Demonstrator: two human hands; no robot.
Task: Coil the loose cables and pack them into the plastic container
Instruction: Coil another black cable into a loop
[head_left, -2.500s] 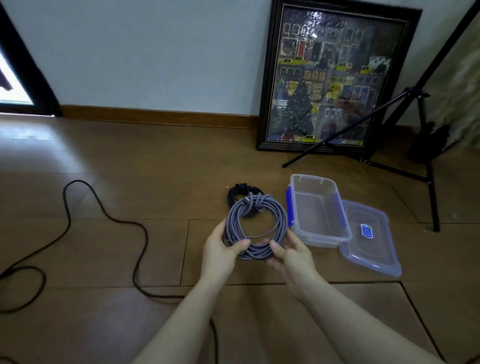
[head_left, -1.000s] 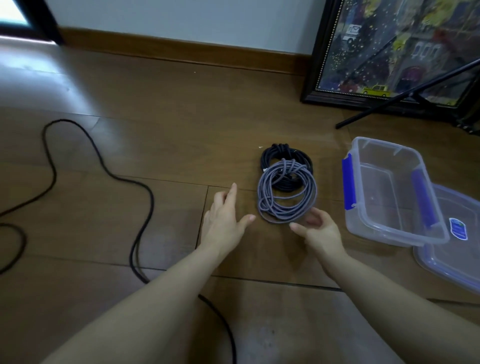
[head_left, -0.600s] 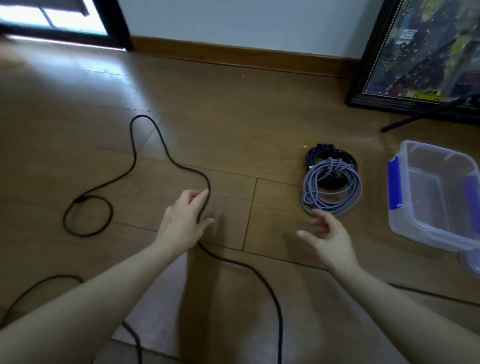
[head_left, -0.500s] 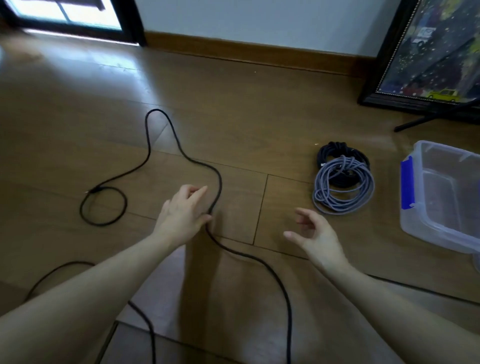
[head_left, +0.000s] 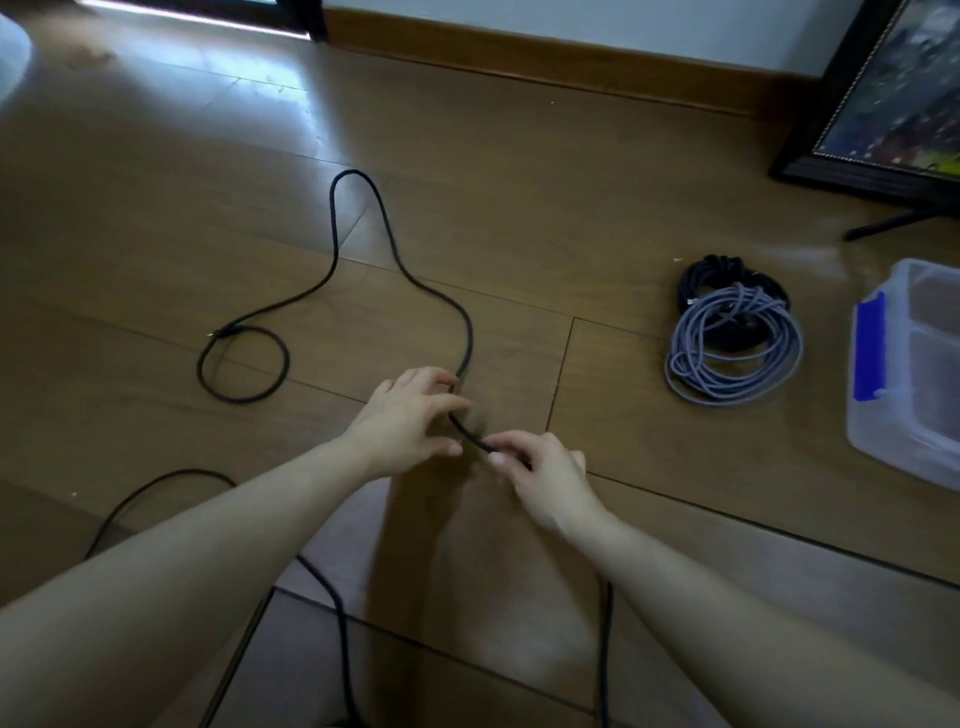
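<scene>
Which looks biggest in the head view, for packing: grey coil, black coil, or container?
1. Container, cut off by the frame edge yet still largest.
2. Grey coil.
3. Black coil, partly under the grey one, so its full size is unsure.

Dim room, daylight entering from the doorway at top left and glaring pale across the wooden floor (head_left: 249, 98), soft forearm shadows falling toward the viewer, slight motion blur, wide-angle bending at the edges.

You're over a brown plank floor (head_left: 519, 208) (daylight glaring top left), a baseboard (head_left: 571, 52) under the pale wall (head_left: 623, 21), a framed picture (head_left: 893, 104) leaning right.
</scene>
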